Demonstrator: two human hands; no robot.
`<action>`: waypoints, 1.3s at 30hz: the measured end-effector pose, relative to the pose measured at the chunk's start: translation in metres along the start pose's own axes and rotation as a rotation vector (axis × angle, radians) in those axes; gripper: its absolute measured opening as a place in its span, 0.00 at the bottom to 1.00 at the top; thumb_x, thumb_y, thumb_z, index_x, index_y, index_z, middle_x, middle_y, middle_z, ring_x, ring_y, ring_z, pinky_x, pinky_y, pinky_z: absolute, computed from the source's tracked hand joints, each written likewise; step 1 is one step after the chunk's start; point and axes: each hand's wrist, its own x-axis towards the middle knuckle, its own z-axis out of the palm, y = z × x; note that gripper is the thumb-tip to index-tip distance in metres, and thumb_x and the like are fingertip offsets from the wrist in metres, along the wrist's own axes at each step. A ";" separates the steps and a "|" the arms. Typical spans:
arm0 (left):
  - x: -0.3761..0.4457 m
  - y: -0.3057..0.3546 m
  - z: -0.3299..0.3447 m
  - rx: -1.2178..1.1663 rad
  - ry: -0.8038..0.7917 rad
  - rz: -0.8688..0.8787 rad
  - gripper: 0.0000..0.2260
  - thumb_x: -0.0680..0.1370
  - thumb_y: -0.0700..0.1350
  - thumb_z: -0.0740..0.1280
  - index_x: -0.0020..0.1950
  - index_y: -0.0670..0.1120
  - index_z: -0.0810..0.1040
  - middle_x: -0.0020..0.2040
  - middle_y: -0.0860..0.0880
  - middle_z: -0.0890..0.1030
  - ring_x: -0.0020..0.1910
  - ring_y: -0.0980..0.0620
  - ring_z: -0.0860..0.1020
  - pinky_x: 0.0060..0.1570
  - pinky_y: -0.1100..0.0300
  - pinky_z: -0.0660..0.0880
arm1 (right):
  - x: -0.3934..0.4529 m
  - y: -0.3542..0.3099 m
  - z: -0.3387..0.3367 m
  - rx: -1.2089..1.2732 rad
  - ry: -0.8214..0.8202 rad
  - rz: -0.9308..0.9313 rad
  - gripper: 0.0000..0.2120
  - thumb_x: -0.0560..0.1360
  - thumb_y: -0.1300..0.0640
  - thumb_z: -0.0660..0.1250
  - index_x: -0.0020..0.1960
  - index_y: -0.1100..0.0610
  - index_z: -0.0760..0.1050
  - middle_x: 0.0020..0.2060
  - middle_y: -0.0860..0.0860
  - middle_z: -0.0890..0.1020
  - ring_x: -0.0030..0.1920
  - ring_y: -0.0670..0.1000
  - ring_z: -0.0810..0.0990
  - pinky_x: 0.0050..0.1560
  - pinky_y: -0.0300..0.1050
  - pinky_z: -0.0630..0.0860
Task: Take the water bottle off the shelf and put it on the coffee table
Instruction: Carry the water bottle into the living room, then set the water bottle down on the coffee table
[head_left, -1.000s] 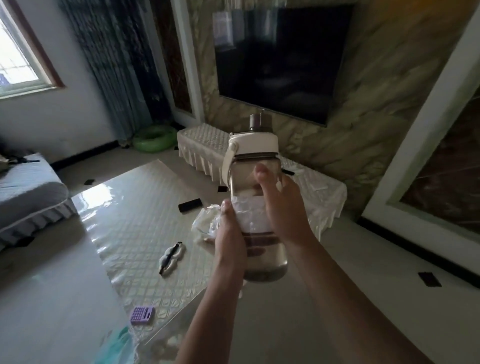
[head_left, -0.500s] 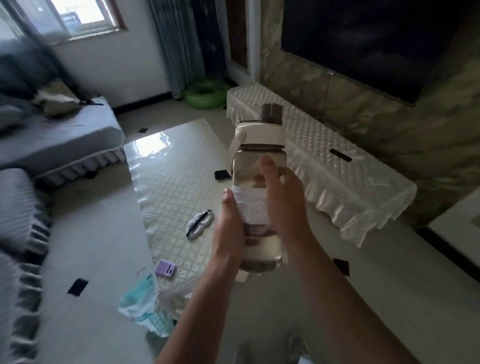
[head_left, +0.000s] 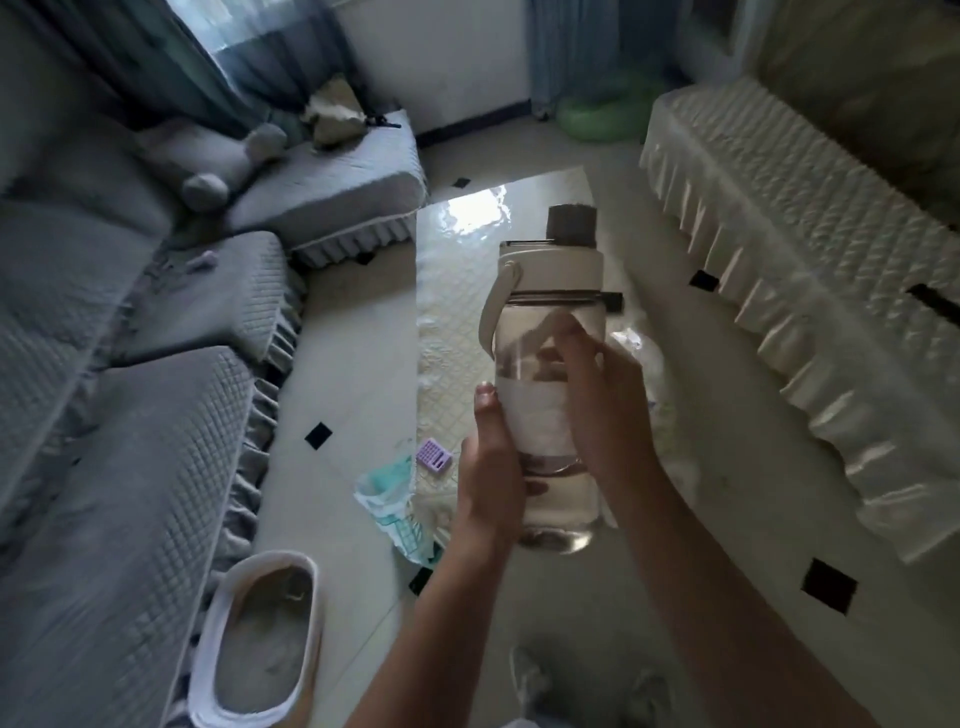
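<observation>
I hold a clear water bottle (head_left: 545, 322) with a cream lid, a grey cap and a side strap upright in front of me, in both hands. My left hand (head_left: 488, 478) wraps its lower left side, thumb up along the white label. My right hand (head_left: 608, 410) grips its right side. The bottle hangs in the air above the near end of the coffee table (head_left: 452, 312), a long low table under a glossy quilted cream cover that runs away from me.
A purple calculator (head_left: 435, 455) and a teal-and-white cloth (head_left: 389, 493) lie at the table's near corner. A grey sofa (head_left: 130, 415) stands on the left, a cream-covered low cabinet (head_left: 805, 249) on the right. A white bin (head_left: 260, 639) stands near left.
The view has swung left and down: the television and wall are gone, the sofa and bin have come in. The bottle stays upright in both hands, now over the table's near end.
</observation>
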 end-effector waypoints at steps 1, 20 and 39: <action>0.005 -0.004 0.001 -0.018 0.023 -0.003 0.31 0.78 0.70 0.51 0.50 0.51 0.86 0.46 0.38 0.89 0.46 0.36 0.88 0.52 0.32 0.82 | 0.002 0.004 0.001 0.011 -0.003 0.007 0.22 0.69 0.34 0.62 0.36 0.52 0.81 0.42 0.55 0.86 0.47 0.54 0.85 0.52 0.51 0.79; 0.153 -0.145 0.008 -0.099 0.024 -0.041 0.32 0.72 0.74 0.54 0.50 0.54 0.88 0.48 0.36 0.88 0.49 0.33 0.87 0.52 0.28 0.80 | 0.091 0.168 0.039 -0.041 -0.014 0.123 0.26 0.66 0.35 0.65 0.41 0.59 0.84 0.39 0.55 0.88 0.43 0.54 0.86 0.49 0.52 0.81; 0.331 -0.333 0.031 -0.211 -0.015 0.118 0.32 0.76 0.71 0.52 0.55 0.54 0.87 0.51 0.40 0.89 0.51 0.37 0.87 0.56 0.29 0.79 | 0.196 0.388 0.077 -0.094 -0.097 -0.079 0.32 0.64 0.29 0.62 0.48 0.56 0.83 0.38 0.50 0.87 0.40 0.44 0.86 0.41 0.38 0.78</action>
